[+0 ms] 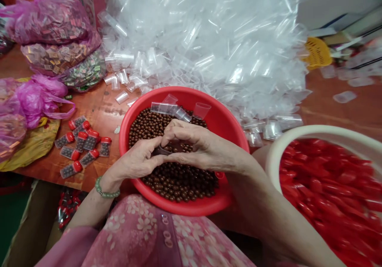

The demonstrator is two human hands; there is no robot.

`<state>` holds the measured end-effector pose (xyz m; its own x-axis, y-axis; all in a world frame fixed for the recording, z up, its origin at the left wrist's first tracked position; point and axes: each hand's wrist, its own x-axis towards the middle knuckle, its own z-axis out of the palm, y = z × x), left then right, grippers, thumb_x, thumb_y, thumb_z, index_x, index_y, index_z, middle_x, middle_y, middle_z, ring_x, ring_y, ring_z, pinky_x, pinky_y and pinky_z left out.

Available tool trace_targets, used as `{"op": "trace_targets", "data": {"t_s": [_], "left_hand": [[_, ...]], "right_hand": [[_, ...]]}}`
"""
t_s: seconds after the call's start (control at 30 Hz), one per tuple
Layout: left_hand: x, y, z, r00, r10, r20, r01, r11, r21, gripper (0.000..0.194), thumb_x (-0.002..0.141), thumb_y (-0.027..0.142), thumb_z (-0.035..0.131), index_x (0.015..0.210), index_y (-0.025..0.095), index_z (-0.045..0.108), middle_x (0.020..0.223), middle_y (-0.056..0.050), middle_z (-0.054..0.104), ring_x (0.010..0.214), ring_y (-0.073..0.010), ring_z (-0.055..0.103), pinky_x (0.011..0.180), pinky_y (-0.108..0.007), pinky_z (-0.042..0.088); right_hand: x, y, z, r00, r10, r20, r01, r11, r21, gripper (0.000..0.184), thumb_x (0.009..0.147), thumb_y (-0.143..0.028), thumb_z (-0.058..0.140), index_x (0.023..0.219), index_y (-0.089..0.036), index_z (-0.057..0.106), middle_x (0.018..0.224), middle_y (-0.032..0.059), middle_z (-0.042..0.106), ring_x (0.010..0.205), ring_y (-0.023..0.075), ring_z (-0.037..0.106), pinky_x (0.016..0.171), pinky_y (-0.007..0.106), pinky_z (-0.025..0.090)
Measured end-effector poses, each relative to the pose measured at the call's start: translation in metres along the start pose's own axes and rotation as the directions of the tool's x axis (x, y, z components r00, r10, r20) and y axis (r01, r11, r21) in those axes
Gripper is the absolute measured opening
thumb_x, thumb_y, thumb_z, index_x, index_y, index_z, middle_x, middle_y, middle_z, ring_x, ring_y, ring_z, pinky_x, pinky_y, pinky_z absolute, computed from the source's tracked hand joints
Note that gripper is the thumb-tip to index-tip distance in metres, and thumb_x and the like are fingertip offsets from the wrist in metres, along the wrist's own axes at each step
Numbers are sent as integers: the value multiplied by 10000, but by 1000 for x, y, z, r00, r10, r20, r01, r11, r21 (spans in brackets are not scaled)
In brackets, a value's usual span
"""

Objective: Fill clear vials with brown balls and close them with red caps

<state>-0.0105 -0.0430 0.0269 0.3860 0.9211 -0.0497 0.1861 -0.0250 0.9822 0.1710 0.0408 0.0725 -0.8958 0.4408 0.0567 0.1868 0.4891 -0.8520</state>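
Observation:
Above a red basin [229,139] of small brown balls [179,187], my two hands meet. My left hand [134,155] pinches a small plastic container [161,151] between thumb and fingers; dark content shows through it. Curled over the container's near end, my right hand [203,143] has its fingertips and thumb at it, and hides part of it. Whether any balls are in the right palm, I cannot tell. A few clear plastic cups [202,110] lie on the balls at the basin's far side.
A large heap of clear cups [209,40] rises behind the basin. Filled containers with red caps [89,139] lie at left, near pink bags [50,24] of small packets. At right stands a white tub [273,159] of red plastic pieces [322,191]. A yellow basket [318,54] sits beyond.

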Motion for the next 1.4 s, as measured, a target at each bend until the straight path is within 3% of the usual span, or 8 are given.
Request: {"op": "trace_targets", "data": {"t_s": [0.27, 0.47, 0.7, 0.87, 1.0, 1.1, 1.3, 1.4], "left_hand": [[1, 1, -2, 1000, -23, -12, 23, 999, 23, 98, 875, 230, 563, 927, 150, 586, 821, -9, 619, 728, -129, 533, 675, -261, 442], [3, 2, -3, 990, -68, -126, 55, 993, -104, 150, 868, 219, 565, 998, 166, 618, 944, -42, 685, 865, -152, 631, 784, -283, 494], [2, 2, -7, 969, -96, -228, 23, 952, -304, 180, 848, 275, 641, 984, 162, 610, 909, -50, 703, 867, -151, 674, 833, -293, 535], [2, 7, -2, 979, -14, -203, -44, 959, -281, 173, 863, 277, 634, 993, 162, 627, 936, -60, 713, 889, -159, 672, 838, -299, 531], [7, 9, 3, 976, -70, -204, 45, 991, -123, 153, 871, 252, 616, 993, 163, 640, 922, -42, 702, 871, -140, 649, 829, -273, 503], [9, 11, 3, 971, -150, -186, 84, 943, -323, 167, 845, 243, 635, 981, 147, 615, 893, -39, 699, 848, -135, 659, 817, -272, 519], [8, 6, 0, 971, -191, -145, 71, 808, -584, 218, 773, 163, 687, 971, 146, 597, 871, -25, 695, 799, -111, 673, 758, -241, 525], [7, 2, -1, 976, -177, -124, 57, 766, -640, 259, 756, 156, 711, 988, 148, 597, 889, -31, 696, 818, -119, 684, 763, -246, 527]], "right_hand": [[-1, 3, 5, 996, 86, -3, -86, 995, 41, 242, 859, -363, 660, 758, -200, 512, 750, -17, 487, 655, 103, 440, 601, 228, 396], [-14, 3, 14, 966, 221, -132, -203, 969, 139, 251, 838, -345, 680, 752, -203, 492, 744, -24, 508, 674, 109, 469, 630, 234, 410], [-46, 8, 15, 954, 299, 10, -295, 947, -123, 106, 886, -292, 630, 905, -192, 601, 896, 29, 668, 829, 159, 605, 775, 285, 461], [-53, 36, -7, 852, 381, -359, -504, 783, -365, 76, 890, -263, 583, 887, -193, 615, 873, 54, 669, 811, 188, 618, 753, 303, 463], [-43, 60, -13, 829, 458, -320, -550, 568, -612, 163, 867, -257, 605, 1000, -170, 644, 1007, 110, 701, 934, 242, 638, 798, 323, 460], [-35, 71, -6, 821, 505, -267, -528, 495, -690, 230, 861, -231, 597, 1067, -142, 648, 1060, 150, 713, 981, 287, 646, 813, 348, 457], [-34, 78, -2, 831, 497, -250, -517, 525, -677, 228, 890, -217, 511, 1012, -122, 679, 947, 163, 728, 851, 287, 673, 757, 371, 471], [-39, 69, -5, 853, 419, -310, -520, 720, -459, 280, 891, -311, 536, 1065, -127, 654, 946, 126, 724, 816, 247, 670, 736, 351, 500]]}}
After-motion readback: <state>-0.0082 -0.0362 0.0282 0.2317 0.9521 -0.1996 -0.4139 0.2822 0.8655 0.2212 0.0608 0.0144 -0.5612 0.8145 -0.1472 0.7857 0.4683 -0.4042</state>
